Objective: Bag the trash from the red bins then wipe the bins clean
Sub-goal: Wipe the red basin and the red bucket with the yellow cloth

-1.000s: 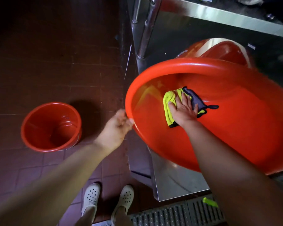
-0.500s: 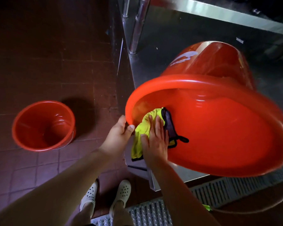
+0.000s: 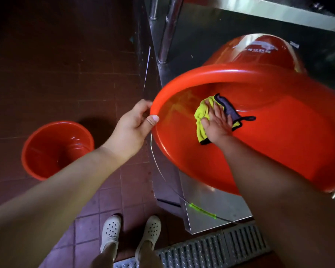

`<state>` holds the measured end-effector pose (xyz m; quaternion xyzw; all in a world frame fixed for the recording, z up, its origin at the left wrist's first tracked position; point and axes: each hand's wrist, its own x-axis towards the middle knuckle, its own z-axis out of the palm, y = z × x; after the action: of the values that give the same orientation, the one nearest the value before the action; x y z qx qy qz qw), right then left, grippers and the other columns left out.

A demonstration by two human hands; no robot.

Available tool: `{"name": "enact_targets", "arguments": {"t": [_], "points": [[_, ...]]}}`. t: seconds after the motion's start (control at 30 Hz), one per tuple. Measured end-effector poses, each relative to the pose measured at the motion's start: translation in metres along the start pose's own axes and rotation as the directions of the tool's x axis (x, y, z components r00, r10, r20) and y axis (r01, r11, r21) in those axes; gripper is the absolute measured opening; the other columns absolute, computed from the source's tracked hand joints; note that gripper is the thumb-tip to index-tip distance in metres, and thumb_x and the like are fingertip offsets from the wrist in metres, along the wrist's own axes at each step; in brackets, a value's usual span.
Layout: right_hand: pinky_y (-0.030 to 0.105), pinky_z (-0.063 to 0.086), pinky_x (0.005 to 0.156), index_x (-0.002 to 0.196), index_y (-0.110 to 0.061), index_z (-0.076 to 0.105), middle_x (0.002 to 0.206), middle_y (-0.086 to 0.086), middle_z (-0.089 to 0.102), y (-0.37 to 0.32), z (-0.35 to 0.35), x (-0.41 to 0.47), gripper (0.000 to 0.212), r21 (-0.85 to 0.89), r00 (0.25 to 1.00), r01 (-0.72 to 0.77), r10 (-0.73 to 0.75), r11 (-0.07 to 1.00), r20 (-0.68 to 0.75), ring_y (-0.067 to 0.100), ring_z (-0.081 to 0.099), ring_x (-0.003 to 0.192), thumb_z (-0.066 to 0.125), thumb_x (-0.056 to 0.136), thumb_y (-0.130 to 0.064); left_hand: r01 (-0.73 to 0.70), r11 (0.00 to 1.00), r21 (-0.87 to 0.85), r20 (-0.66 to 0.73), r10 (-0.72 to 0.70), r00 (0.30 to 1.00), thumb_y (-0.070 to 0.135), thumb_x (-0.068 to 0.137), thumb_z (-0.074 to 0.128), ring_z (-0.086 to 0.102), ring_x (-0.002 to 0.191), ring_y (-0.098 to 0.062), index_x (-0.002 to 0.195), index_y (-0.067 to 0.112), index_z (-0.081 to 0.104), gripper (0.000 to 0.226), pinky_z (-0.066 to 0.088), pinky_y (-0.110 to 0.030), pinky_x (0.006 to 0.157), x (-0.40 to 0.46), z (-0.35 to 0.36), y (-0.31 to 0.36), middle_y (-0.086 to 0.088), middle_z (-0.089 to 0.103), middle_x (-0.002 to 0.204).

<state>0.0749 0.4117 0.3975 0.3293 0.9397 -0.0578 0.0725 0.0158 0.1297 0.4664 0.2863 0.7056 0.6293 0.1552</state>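
A large red bin (image 3: 278,144) is tipped on its side toward me, its mouth facing the camera. My left hand (image 3: 132,125) grips its rim at the left edge, thumb on the inside. Inside the bin my right hand (image 3: 218,122) lies flat on a yellow and grey cloth (image 3: 202,113), pressing it against the inner wall. A smaller red bin (image 3: 54,149) stands upright on the tiled floor to the left; nothing shows inside it.
A stainless steel counter (image 3: 220,207) with tubular legs stands behind and under the tipped bin. A metal floor drain grate (image 3: 211,248) runs along the bottom. My white perforated shoes (image 3: 110,231) stand on brown floor tiles.
My right hand slid the cloth from the bin's near-left rim back deeper onto the inner wall. The left hand kept its grip on the rim.
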Motion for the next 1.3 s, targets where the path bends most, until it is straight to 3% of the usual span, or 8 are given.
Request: {"name": "enact_targets", "arguments": {"t": [0.17, 0.27, 0.37, 0.5, 0.6, 0.77, 1.03, 1.3], "points": [[0.048, -0.005, 0.115, 0.15, -0.033, 0.0, 0.16, -0.006, -0.005, -0.005, 0.005, 0.003, 0.075, 0.052, 0.998, -0.029, 0.026, 0.998, 0.051, 0.014, -0.004, 0.146, 0.032, 0.089, -0.064, 0.298, 0.912, -0.28, 0.011, -0.307, 0.952, 0.011, 0.095, 0.049, 0.057, 0.101, -0.007, 0.117, 0.015, 0.046, 0.023, 0.047, -0.03, 0.095, -0.024, 0.038, -0.029, -0.001, 0.058, 0.111], [0.046, -0.005, 0.116, 0.15, -0.032, 0.007, 0.16, -0.004, -0.006, -0.016, 0.006, -0.018, 0.075, 0.087, 0.998, -0.046, 0.042, 0.995, 0.055, 0.014, -0.005, 0.146, 0.035, 0.089, -0.065, 0.461, 0.817, -0.346, 0.046, -0.476, 0.878, 0.019, 0.097, 0.046, 0.061, 0.106, -0.017, 0.109, 0.018, 0.047, 0.012, 0.053, -0.026, 0.088, -0.038, 0.05, -0.042, -0.011, 0.06, 0.115], [0.045, 0.0, 0.116, 0.15, -0.033, 0.011, 0.16, 0.0, 0.004, -0.035, 0.017, -0.068, 0.076, 0.118, 0.997, 0.075, -0.07, 0.99, -0.043, 0.019, 0.004, 0.147, 0.044, 0.087, -0.058, 0.411, 0.823, -0.393, 0.021, -0.439, 0.898, 0.015, 0.098, 0.043, 0.067, 0.088, -0.004, 0.103, 0.021, 0.049, 0.01, 0.055, -0.02, 0.081, -0.038, 0.052, -0.042, -0.008, 0.061, 0.105], [0.045, 0.009, 0.115, 0.149, -0.035, 0.008, 0.159, 0.003, 0.01, -0.059, 0.029, -0.146, 0.076, 0.133, 0.975, 0.208, -0.194, 0.969, -0.111, 0.023, 0.01, 0.146, 0.027, 0.081, -0.064, 0.368, 0.873, -0.322, 0.005, -0.386, 0.922, 0.014, 0.097, 0.045, 0.06, 0.096, -0.011, 0.111, 0.02, 0.047, 0.016, 0.051, -0.021, 0.085, -0.035, 0.049, -0.035, -0.001, 0.06, 0.104], [0.042, 0.011, 0.117, 0.147, -0.036, 0.004, 0.159, 0.0, 0.008, -0.057, 0.027, -0.163, 0.072, 0.2, 0.968, 0.242, -0.221, 0.949, -0.121, 0.021, 0.01, 0.146, 0.028, 0.083, -0.06, 0.315, 0.928, -0.199, -0.006, -0.323, 0.946, 0.016, 0.096, 0.049, 0.056, 0.086, 0.009, 0.109, 0.025, 0.047, 0.016, 0.042, -0.004, 0.075, -0.034, 0.048, -0.027, 0.009, 0.059, 0.096], [0.036, 0.015, 0.115, 0.147, -0.028, 0.025, 0.157, 0.002, 0.021, -0.045, 0.014, -0.133, 0.075, 0.26, 0.978, 0.142, -0.095, 0.955, -0.185, 0.02, 0.022, 0.143, 0.032, 0.076, -0.049, 0.232, 0.961, -0.148, 0.021, -0.231, 0.973, 0.012, 0.095, 0.051, 0.048, 0.074, 0.003, 0.099, 0.011, 0.052, 0.005, 0.04, -0.011, 0.073, -0.021, 0.039, -0.014, 0.002, 0.054, 0.083], [0.04, 0.001, 0.117, 0.148, -0.042, 0.007, 0.16, -0.007, 0.005, 0.009, -0.004, -0.037, 0.068, 0.042, 0.997, -0.076, 0.075, 0.996, 0.023, 0.016, 0.003, 0.146, 0.042, 0.089, -0.046, 0.158, 0.975, -0.159, 0.011, -0.159, 0.987, 0.013, 0.089, 0.06, 0.045, 0.065, 0.003, 0.085, 0.01, 0.053, 0.009, 0.039, -0.009, 0.064, 0.0, 0.005, -0.002, 0.008, 0.05, 0.073], [0.046, -0.01, 0.115, 0.15, -0.034, 0.011, 0.159, -0.007, -0.006, 0.006, 0.0, -0.026, 0.074, 0.088, 0.987, -0.135, 0.126, 0.987, 0.101, 0.015, -0.009, 0.146, 0.031, 0.087, -0.068, 0.504, 0.759, -0.413, 0.154, -0.487, 0.86, 0.005, 0.09, 0.054, 0.054, 0.092, -0.021, 0.094, 0.005, 0.059, 0.007, 0.046, -0.039, 0.097, -0.04, 0.033, -0.029, -0.012, 0.058, 0.094]]}}
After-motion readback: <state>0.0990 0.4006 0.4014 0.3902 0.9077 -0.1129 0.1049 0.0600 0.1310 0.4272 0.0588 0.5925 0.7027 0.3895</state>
